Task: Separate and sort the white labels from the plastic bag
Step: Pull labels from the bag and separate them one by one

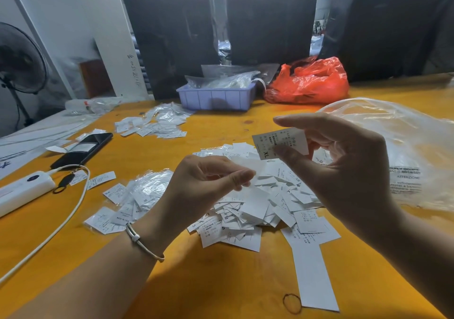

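Orange-yellow wood fills the head view: your surface (221, 282) runs from the bottom edge up to mid-frame. At centre right, your right hand (344, 171) pinches a white label marked XL (280, 144) between thumb and fingers, so that grip is clamped on the label, held up above the heap. At centre, your left hand (206, 183) has its fingertips curled together on a plain white label (250, 169), so that grip is closed on paper too; a bracelet (143, 242) circles that wrist. Below and between both hands lies the main pile of white labels (258, 210), loose and overlapping on the surface. The clear plastic bag (405, 151) lies crumpled at the right edge, just beside the pile. A second heap of labels (152, 126) sits in the upper left-centre, and a third, mixed with clear wrappers (127, 203), lies left of your left wrist. Further back stand a lilac bin (216, 97) and a red plastic bag (309, 83). A dark phone (83, 149) and a white power bank (24, 191) lie at the left.
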`<control>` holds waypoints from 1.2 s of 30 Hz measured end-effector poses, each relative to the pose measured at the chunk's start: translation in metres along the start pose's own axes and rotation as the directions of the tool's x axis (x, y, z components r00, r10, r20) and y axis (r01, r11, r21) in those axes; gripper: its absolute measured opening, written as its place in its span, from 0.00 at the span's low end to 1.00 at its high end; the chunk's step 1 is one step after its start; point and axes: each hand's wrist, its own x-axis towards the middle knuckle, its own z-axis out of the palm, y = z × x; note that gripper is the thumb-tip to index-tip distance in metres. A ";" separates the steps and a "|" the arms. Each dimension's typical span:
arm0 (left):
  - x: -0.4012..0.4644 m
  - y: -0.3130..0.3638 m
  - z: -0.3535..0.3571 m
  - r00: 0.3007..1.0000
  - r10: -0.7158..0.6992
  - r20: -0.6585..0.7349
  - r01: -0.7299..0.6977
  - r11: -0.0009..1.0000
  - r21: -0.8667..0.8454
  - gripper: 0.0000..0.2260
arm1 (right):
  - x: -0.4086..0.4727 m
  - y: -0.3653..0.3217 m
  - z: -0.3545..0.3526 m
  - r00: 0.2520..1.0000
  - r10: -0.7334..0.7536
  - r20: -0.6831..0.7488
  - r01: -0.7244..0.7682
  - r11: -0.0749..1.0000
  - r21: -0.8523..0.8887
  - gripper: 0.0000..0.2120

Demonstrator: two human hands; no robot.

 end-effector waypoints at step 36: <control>-0.001 0.008 0.002 0.997 0.043 0.068 -0.037 0.996 -0.083 0.11 | 0.002 -0.010 0.002 0.996 -0.012 0.084 0.005 0.996 0.093 0.20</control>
